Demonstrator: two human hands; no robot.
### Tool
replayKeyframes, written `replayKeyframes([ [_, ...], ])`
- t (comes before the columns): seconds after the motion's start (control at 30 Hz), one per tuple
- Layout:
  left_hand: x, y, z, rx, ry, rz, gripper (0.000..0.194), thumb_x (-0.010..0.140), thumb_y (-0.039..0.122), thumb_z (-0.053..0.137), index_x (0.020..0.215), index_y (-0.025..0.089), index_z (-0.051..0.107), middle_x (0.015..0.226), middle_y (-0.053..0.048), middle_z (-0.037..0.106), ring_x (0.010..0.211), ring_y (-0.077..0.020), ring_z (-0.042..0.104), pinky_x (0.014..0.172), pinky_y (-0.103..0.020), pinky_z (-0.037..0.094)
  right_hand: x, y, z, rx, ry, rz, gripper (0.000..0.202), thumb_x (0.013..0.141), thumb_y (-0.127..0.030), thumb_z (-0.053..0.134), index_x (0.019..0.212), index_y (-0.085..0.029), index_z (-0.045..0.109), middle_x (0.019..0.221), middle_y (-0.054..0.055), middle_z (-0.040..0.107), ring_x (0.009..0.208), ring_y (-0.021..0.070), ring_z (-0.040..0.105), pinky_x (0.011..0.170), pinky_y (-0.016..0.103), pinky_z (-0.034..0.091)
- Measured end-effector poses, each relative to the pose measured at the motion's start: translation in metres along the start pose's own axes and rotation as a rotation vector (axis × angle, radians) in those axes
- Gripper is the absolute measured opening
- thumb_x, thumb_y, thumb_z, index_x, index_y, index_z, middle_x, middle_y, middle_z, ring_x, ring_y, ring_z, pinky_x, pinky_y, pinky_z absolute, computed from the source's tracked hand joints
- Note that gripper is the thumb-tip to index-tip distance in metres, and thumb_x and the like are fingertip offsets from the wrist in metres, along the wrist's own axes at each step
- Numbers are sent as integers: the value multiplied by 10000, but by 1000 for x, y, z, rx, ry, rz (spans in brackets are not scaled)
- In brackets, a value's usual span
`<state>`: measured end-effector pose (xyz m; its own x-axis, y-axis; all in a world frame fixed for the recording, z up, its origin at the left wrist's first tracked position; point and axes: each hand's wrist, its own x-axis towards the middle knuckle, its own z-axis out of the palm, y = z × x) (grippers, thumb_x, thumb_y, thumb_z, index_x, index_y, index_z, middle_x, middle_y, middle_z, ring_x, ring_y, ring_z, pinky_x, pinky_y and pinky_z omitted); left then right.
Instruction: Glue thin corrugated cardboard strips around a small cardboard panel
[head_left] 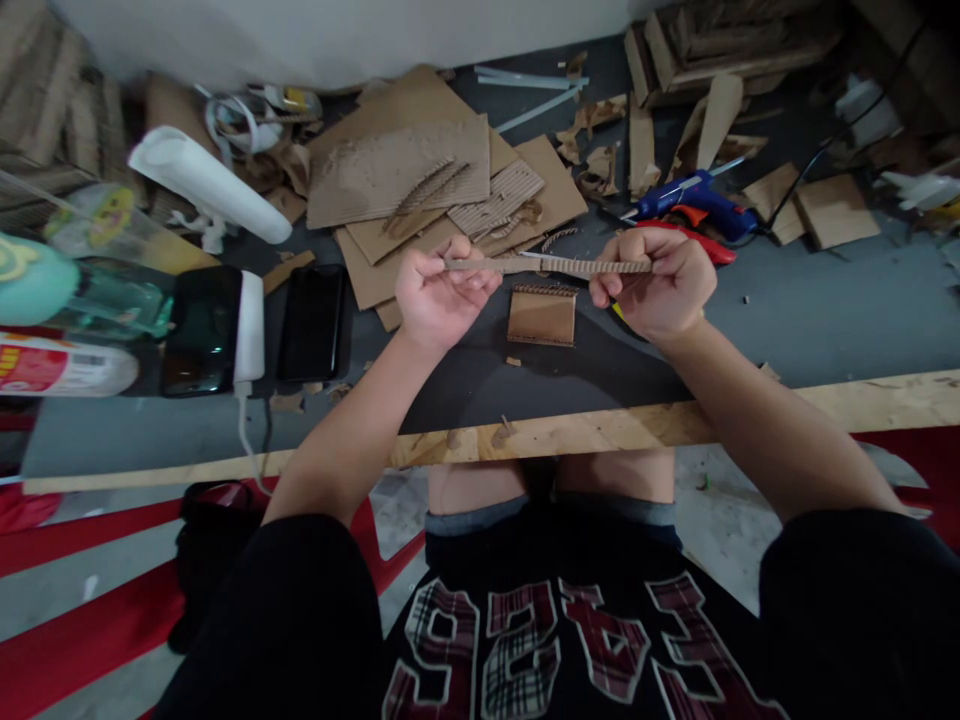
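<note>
A narrow strip of corrugated cardboard (570, 265) is stretched level between my two hands above the table. My left hand (442, 290) pinches its left end between thumb and fingers. The right end is gripped by my right hand (660, 280), fingers curled. Ridges show along the strip's right half, while the left half looks smoother. Just below it, a small cardboard rectangle (541, 316) lies on the dark tabletop, with corrugated strips along its top and bottom edges. Partly hidden by my right hand is a red-handled tool (705, 243).
Cardboard sheets (405, 170) are piled behind my hands. A blue glue gun (697, 200) lies at the right, near clear glue sticks (532, 80). Two black phones, one a smartphone (312, 322), and bottles (67, 365) stand or lie at the left. The wooden table edge (540, 432) runs before me.
</note>
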<state>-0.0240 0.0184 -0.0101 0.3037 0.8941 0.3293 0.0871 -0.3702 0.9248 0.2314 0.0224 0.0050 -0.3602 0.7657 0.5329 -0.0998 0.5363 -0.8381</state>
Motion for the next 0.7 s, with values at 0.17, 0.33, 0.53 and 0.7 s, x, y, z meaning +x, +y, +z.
replayKeyframes([
  [0.17,3,-6,-10,-70,67,20,594,926,718,265,873,238,612,659,-39,574,692,-177,622,721,-379,527,2,0,-13,-37,18,48,450,883,-658,298,667,-265,318,549,6,357,478,181,443,443,353,417],
  [0.33,5,4,-5,-338,214,-106,481,919,621,431,688,212,530,538,-1,449,611,-150,578,673,-325,515,6,-3,-20,168,145,218,464,761,-680,471,580,-274,337,515,10,341,470,177,365,454,360,364],
  [0.53,13,22,3,-758,527,-310,479,934,452,474,541,197,369,473,40,290,461,-85,425,562,-242,470,13,-16,-31,522,306,237,341,551,-354,588,471,-228,281,487,-21,194,426,117,285,436,305,191],
  [0.7,12,13,-6,-652,482,-273,461,922,427,504,539,202,380,479,34,255,486,-102,430,561,-246,459,14,-22,-53,562,388,222,488,480,-283,657,532,-204,178,537,-35,132,475,91,185,452,301,133],
])
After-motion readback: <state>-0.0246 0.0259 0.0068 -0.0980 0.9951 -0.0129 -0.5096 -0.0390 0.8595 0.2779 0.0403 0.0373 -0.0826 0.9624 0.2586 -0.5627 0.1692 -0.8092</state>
